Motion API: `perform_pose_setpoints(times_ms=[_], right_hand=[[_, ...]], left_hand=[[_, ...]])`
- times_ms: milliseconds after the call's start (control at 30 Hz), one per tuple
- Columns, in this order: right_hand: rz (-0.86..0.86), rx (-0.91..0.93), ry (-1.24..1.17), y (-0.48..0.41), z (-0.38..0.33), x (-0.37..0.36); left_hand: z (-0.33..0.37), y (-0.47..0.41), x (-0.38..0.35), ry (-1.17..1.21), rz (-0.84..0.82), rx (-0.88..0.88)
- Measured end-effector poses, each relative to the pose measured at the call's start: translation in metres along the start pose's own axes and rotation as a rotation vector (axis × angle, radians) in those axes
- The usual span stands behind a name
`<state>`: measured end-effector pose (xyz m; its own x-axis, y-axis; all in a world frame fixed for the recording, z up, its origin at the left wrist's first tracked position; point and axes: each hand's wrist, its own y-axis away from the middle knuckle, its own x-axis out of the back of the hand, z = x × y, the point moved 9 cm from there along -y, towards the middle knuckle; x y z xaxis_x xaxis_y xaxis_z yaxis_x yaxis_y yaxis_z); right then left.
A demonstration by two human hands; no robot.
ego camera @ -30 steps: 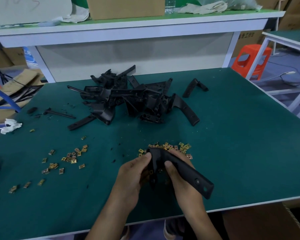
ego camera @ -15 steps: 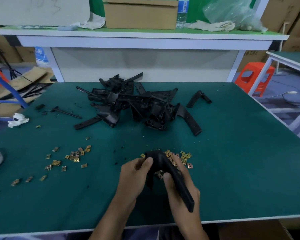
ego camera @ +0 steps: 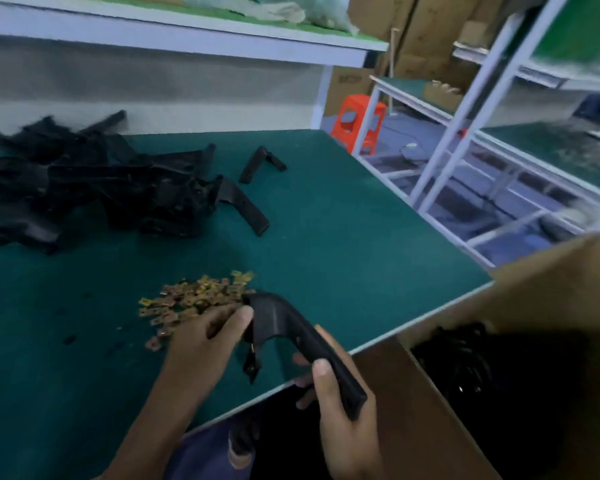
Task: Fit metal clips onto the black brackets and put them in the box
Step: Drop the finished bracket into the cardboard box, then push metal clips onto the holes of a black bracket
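Box (ego camera: 551,289) wall partly hides what seem brackets (ego camera: 465,368).

- One view only: a wide-angle camera worn on the person's head, looking forward and down over the green worktop (ego camera: 326,220).
- It sits close above the left hand (ego camera: 201,344) and right hand (ego camera: 343,420), which hold a black bracket (ego camera: 291,327) low in the middle of the frame.
- It faces the worktop's near right corner, so the cardboard box (ego camera: 551,289) beside that edge shows at lower right.
- The view is tilted, and the white shelf frame (ego camera: 465,109) on the right leans and blurs.
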<state>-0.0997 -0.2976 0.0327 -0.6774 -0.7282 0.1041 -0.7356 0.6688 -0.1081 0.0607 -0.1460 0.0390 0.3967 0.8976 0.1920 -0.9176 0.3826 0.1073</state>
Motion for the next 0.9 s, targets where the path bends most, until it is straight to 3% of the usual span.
perform_pose_setpoints(times_ms=[233, 333, 467, 600, 900], right_hand=[[0.825, -0.187, -0.157, 0.042, 0.027, 0.189], [0.934, -0.215, -0.219, 0.045, 0.037, 0.228], [0.819, -0.321, -0.23, 0.033, 0.059, 0.221], [0.629, -0.31, -0.175, -0.005, 0.059, 0.18], [-0.144, 0.073, 0.338, -0.179, -0.01, -0.03]], left_hand=[[-0.002, -0.004, -0.044, -0.006, -0.173, -0.008], [-0.008, -0.009, -0.044, -0.067, -0.18, -0.039], [-0.021, -0.015, -0.031, -0.107, -0.149, -0.057], [-0.023, -0.01, 0.004, -0.081, -0.008, -0.042], [-0.047, 0.026, 0.149, -0.077, 0.569, -0.004]])
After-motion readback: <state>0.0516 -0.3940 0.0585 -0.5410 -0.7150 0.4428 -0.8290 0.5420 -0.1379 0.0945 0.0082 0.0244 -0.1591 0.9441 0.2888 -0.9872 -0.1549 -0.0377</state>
